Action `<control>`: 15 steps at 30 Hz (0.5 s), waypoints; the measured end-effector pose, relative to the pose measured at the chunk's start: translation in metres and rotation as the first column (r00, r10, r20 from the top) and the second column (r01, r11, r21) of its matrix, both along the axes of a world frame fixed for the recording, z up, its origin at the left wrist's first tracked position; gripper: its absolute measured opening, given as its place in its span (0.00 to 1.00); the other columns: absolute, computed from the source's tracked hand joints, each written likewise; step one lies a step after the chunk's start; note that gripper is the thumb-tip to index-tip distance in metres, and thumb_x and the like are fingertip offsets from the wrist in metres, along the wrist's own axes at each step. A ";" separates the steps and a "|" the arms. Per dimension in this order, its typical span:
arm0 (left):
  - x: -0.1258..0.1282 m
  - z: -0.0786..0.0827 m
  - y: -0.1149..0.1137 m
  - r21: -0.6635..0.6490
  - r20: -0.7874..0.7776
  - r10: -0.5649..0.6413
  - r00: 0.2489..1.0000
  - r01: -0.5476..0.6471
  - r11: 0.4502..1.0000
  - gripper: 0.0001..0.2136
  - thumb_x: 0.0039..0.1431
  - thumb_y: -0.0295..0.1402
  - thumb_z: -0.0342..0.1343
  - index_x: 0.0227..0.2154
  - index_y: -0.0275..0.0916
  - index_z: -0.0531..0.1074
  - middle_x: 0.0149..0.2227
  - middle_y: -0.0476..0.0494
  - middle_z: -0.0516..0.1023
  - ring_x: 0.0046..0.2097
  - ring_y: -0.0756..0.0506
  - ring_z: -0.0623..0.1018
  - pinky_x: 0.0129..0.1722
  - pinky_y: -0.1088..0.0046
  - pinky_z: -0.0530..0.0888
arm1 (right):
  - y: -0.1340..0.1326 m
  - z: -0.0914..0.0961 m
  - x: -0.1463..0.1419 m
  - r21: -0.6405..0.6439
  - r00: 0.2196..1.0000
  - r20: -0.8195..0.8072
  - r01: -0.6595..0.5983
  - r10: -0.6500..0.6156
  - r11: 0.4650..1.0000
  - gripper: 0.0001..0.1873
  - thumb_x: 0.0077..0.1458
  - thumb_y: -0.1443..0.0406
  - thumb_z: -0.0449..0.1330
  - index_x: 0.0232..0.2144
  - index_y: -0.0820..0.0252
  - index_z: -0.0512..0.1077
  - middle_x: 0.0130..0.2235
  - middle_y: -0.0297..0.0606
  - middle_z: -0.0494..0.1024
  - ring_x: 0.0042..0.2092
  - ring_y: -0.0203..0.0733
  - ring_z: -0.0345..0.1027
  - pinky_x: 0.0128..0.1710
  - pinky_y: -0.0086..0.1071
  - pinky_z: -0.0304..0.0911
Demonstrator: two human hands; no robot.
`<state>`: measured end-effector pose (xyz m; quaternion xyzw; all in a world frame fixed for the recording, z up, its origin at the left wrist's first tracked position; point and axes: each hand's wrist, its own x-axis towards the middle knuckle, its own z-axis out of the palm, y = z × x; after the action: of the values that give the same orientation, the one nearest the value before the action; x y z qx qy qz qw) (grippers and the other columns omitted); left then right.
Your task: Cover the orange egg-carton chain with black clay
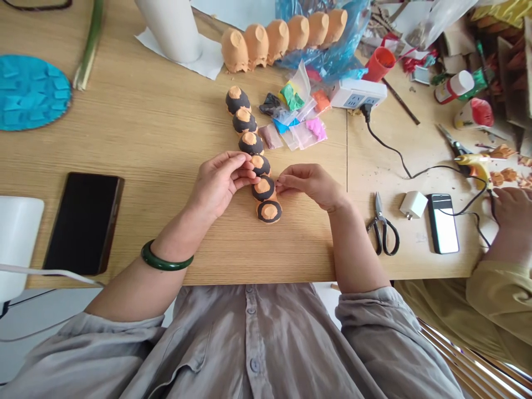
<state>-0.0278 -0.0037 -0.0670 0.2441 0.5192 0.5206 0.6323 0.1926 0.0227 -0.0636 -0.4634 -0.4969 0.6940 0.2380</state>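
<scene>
A strip of orange egg-carton cups (pixel 263 189) with black bands round their tops runs from the middle of the table toward me. From the left, my left hand (pixel 222 180) has thumb and fingers closed against one of the nearer cups. My right hand (pixel 310 185) is at the strip's right side, thumb and forefinger pinched together close to the cup edge. Whatever small thing its fingertips may hold is too small to make out. Beyond the strip's far end stands a second, plain orange egg-carton strip (pixel 277 41) without black bands.
Small bags of coloured clay (pixel 297 119) lie beside the strip, near a power strip (pixel 358 93). Scissors (pixel 380 224), a white charger (pixel 414 205) and a lit phone (pixel 443 224) are at right, by another person's hand (pixel 513 213). A dark phone (pixel 83 221) lies left.
</scene>
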 end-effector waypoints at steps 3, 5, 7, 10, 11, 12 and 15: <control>-0.002 0.001 0.003 -0.017 0.032 0.044 0.999 -0.043 0.999 0.06 0.61 0.23 0.56 0.32 0.36 0.77 0.29 0.49 0.78 0.31 0.53 0.79 0.35 0.80 0.81 | -0.002 -0.004 -0.009 0.052 0.994 -0.050 0.104 -0.101 0.993 0.19 0.53 0.50 0.78 0.32 0.59 0.82 0.35 0.35 0.86 0.37 0.36 0.78 0.43 0.32 0.77; -0.004 0.002 0.003 -0.049 0.070 0.041 0.997 -0.038 0.998 0.07 0.59 0.22 0.55 0.31 0.35 0.77 0.29 0.49 0.76 0.28 0.54 0.76 0.30 0.81 0.78 | -0.005 -0.004 -0.015 0.104 0.991 -0.039 0.131 -0.128 0.986 0.21 0.53 0.47 0.77 0.32 0.58 0.82 0.35 0.34 0.85 0.37 0.35 0.76 0.42 0.31 0.74; -0.004 0.002 0.003 -0.078 0.106 0.021 0.994 -0.013 0.997 0.06 0.58 0.22 0.56 0.31 0.34 0.78 0.28 0.50 0.74 0.25 0.55 0.72 0.26 0.81 0.74 | -0.008 -0.004 -0.021 0.132 0.989 -0.028 0.146 -0.143 0.980 0.24 0.51 0.44 0.77 0.31 0.57 0.81 0.35 0.34 0.85 0.37 0.36 0.76 0.42 0.31 0.73; -0.005 0.001 0.003 -0.067 0.125 -0.011 0.992 0.019 0.998 0.03 0.58 0.28 0.62 0.30 0.35 0.77 0.27 0.52 0.70 0.24 0.55 0.68 0.23 0.81 0.71 | -0.015 -0.004 -0.029 0.117 0.972 -0.066 0.230 -0.224 0.966 0.25 0.48 0.43 0.78 0.31 0.57 0.81 0.35 0.34 0.84 0.37 0.37 0.75 0.40 0.31 0.72; -0.005 0.001 0.003 -0.060 0.129 -0.012 0.992 0.020 0.998 0.05 0.59 0.29 0.64 0.29 0.36 0.76 0.27 0.52 0.70 0.24 0.55 0.68 0.23 0.81 0.70 | -0.016 -0.004 -0.030 0.105 0.964 -0.077 0.262 -0.255 0.959 0.24 0.49 0.44 0.77 0.32 0.56 0.81 0.34 0.34 0.84 0.37 0.37 0.74 0.39 0.30 0.71; -0.005 0.000 0.003 -0.062 0.139 -0.009 0.990 0.018 0.998 0.07 0.59 0.31 0.65 0.27 0.36 0.75 0.28 0.51 0.71 0.24 0.55 0.69 0.23 0.82 0.70 | -0.018 -0.005 -0.032 0.089 0.953 -0.102 0.296 -0.287 0.951 0.22 0.51 0.46 0.77 0.32 0.56 0.81 0.34 0.34 0.83 0.36 0.36 0.73 0.37 0.30 0.70; -0.005 -0.001 0.002 -0.122 0.167 0.008 0.986 0.012 0.992 0.12 0.60 0.33 0.66 0.24 0.36 0.72 0.28 0.48 0.74 0.24 0.55 0.70 0.21 0.82 0.69 | -0.019 -0.008 -0.036 -0.040 0.888 -0.231 0.399 -0.397 0.916 0.18 0.50 0.50 0.78 0.30 0.55 0.81 0.33 0.31 0.83 0.35 0.35 0.72 0.36 0.28 0.69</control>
<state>-0.0323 -0.0019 -0.0677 0.1608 0.4951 0.5057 0.6880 0.1564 0.0035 -0.0714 -0.4691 -0.3627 0.6782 0.4342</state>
